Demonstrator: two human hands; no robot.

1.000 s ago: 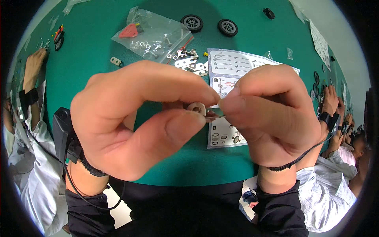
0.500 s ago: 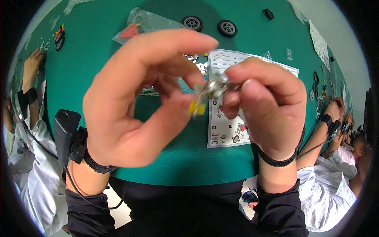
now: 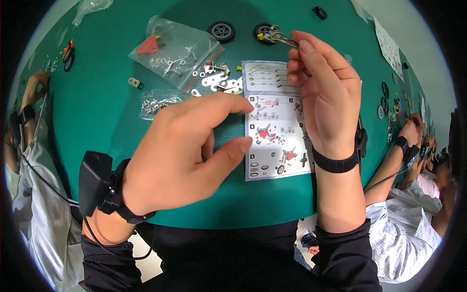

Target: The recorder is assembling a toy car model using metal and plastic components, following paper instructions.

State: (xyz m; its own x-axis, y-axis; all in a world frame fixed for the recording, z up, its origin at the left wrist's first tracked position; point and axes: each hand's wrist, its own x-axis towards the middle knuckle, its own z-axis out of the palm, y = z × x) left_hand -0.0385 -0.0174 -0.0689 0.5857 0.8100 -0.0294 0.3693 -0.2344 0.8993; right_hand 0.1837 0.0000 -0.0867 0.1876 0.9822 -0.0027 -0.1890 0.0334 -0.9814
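Note:
My right hand (image 3: 333,90) is raised over the far side of the table. Its thumb and fingers pinch a small metal assembly (image 3: 287,40) with a yellow piece at its far end. In line of sight, that piece overlaps a black wheel (image 3: 261,29). My left hand (image 3: 182,153) holds nothing. Its thumb and forefinger are apart, near the left edge of a printed instruction sheet (image 3: 270,129). Behind this hand lie white and silver perforated strips (image 3: 214,80) and a small bag of metal fasteners (image 3: 158,104).
A clear zip bag (image 3: 170,36) lies at the back with a red triangular part (image 3: 148,45). Another wheel (image 3: 222,31) and a black ring (image 3: 319,12) are farther off. A silver block (image 3: 134,82) sits to the left. Co-workers' hands (image 3: 37,87) flank me on both sides.
My hands have separated. The right carried the metal assembly up and away, toward the wheels; the left let go of it and moved slightly lower, uncovering the bags and loose parts.

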